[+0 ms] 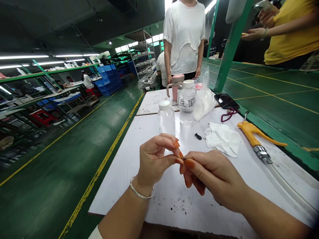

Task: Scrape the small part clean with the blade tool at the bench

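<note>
Above the white tabletop (129,156), my left hand (159,156) and my right hand (214,172) meet fingertip to fingertip. Both are closed in a pinch around something small and thin, mostly hidden; only a dark sliver shows between the nails. My left thumb and fingers press at its left end, my right thumb and forefinger at its right. Just beyond my left hand stands a clear bottle with a white cap (164,116). A small black piece (198,136) lies past my right hand, near a crumpled white tissue (223,137).
A yellow air gun (251,134) with a clear hose lies at right. Behind stand a marked clear bottle (187,106), a pink mug (177,87), a plastic bag (205,101) and a black phone (226,101). A person in white (185,39) faces the table; dark crumbs lie near me.
</note>
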Action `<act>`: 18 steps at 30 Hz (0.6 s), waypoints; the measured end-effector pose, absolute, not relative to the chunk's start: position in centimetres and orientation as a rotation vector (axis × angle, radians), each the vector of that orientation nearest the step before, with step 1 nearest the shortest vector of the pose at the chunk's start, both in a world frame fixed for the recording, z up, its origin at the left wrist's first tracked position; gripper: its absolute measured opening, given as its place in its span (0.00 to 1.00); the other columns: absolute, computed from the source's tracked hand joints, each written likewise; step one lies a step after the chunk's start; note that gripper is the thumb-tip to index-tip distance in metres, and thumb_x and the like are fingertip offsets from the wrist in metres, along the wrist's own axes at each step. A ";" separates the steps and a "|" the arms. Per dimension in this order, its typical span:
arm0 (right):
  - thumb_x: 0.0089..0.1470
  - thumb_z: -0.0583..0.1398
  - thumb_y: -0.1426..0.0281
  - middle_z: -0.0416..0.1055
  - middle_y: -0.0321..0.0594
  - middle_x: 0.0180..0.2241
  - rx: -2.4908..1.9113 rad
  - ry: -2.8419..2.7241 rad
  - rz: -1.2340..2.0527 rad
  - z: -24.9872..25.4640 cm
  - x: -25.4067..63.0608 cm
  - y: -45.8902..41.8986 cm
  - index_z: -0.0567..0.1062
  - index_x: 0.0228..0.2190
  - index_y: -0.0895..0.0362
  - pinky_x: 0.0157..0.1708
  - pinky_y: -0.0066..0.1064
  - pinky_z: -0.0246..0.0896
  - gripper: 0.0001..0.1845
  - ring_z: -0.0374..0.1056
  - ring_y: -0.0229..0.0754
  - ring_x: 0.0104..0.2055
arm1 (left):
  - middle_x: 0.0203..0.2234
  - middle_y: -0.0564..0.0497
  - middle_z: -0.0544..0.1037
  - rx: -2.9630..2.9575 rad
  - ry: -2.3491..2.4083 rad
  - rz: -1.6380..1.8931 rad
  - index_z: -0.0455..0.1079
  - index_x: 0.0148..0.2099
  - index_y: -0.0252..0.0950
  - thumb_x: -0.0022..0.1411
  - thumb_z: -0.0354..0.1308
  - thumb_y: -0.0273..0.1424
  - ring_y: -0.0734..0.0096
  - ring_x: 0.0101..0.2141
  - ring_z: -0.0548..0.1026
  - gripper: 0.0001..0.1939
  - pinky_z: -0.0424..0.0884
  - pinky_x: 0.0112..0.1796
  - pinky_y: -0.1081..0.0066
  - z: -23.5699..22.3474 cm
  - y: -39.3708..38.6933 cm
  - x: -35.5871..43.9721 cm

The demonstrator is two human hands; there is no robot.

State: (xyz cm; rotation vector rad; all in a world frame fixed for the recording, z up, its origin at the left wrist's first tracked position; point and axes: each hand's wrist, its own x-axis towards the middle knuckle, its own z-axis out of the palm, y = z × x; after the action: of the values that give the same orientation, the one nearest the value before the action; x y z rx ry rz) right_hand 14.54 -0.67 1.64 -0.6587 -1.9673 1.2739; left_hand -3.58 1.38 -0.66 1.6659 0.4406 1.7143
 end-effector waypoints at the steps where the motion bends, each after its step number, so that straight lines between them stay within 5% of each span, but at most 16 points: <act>1: 0.68 0.49 0.68 0.72 0.31 0.21 -0.659 -1.964 1.275 1.6 14.5 -0.7 0.72 0.29 0.56 0.20 0.19 0.59 0.18 0.65 0.28 0.16 | 0.23 0.55 0.78 1.666 0.440 1.715 0.74 0.40 0.41 0.49 0.74 0.27 0.67 0.36 0.75 0.16 0.73 0.46 0.60 -0.7 1.4 -3.6; 18: 0.69 0.49 0.62 0.74 0.33 0.22 -0.665 -1.953 1.397 1.4 14.5 -0.5 0.73 0.30 0.57 0.18 0.19 0.59 0.21 0.64 0.28 0.16 | 0.24 0.54 0.77 1.677 0.385 1.708 0.75 0.40 0.39 0.49 0.73 0.24 0.69 0.37 0.74 0.16 0.73 0.45 0.63 -0.6 1.4 -3.4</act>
State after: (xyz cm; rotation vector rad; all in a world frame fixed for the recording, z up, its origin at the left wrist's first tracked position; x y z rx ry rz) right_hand 14.47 -0.52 1.39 -0.6651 -1.9530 1.3967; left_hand -3.44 1.42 -0.56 1.6773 0.3854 1.7076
